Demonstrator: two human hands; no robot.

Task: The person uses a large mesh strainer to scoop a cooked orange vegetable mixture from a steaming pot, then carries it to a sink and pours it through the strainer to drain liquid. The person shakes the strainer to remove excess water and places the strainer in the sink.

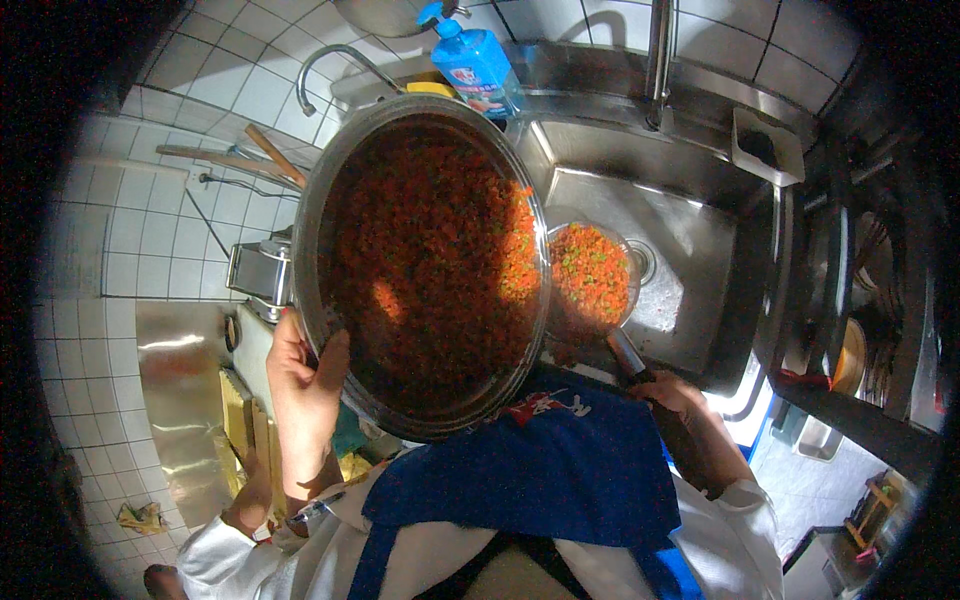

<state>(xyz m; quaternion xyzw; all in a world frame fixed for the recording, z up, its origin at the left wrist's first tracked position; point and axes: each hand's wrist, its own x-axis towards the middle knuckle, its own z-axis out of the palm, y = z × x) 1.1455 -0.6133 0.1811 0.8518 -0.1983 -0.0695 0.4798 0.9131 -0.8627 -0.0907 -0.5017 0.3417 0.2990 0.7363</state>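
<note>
My left hand (307, 375) grips the rim of a large round metal basin (420, 429), thumb over the edge, at the lower left. The basin tilts towards the sink and holds a mass of chopped orange and green food (427, 262), probably diced vegetables. My right hand (671, 394) is closed around the handle of a round strainer or ladle (624, 352). Its bowl, beside the basin's right rim and over the sink, is full of the same orange and green pieces (592, 274). Whether the basin rests on anything is hidden.
A stainless steel sink (690, 225) with a drain lies right of the basin. Behind stand a blue pump bottle (476, 67) and a curved faucet (337, 51). A small plastic caddy (765, 150) sits at the sink's back right corner. Wooden handles (225, 159) stick out at the left.
</note>
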